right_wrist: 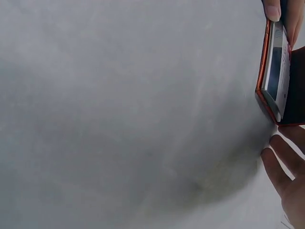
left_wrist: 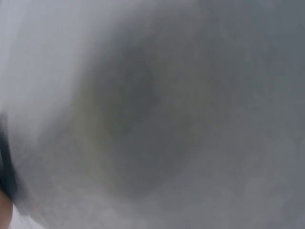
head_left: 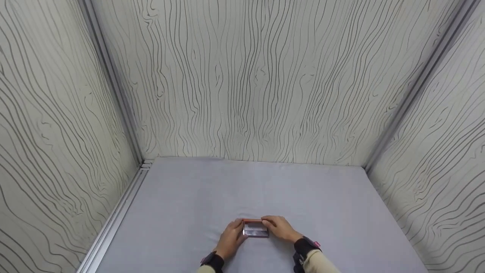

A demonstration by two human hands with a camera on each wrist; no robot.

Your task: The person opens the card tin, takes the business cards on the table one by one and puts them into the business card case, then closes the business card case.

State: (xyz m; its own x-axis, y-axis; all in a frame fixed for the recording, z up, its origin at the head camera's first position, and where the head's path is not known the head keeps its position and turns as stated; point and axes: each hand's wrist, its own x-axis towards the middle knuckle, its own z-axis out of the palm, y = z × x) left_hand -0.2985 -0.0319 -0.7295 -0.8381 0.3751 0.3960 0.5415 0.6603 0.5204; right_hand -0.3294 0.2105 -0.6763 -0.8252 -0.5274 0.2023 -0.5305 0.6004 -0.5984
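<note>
A small case point(head_left: 256, 232) with orange-red edges is held between both hands, low in the middle of the head view. The left hand point(head_left: 230, 239) grips its left side, fingers at the upper corner and thumb lower down. At its upper right corner the right hand point(head_left: 281, 228) holds on with bent fingers. In the right wrist view the case point(right_wrist: 261, 67) stands open, with a dark flap point(right_wrist: 298, 86) and a flat pale, card-like insert point(right_wrist: 284, 78). Fingers touch it from above and below there. The left wrist view catches just a dark strip and a bit of skin.
A pale grey cloth-covered table point(head_left: 182, 189) lies under the hands. Wood-grain patterned panels point(head_left: 242, 83) enclose it at the back and both sides. A metal rail point(head_left: 113, 220) runs along the left edge. Dark bands circle both wrists.
</note>
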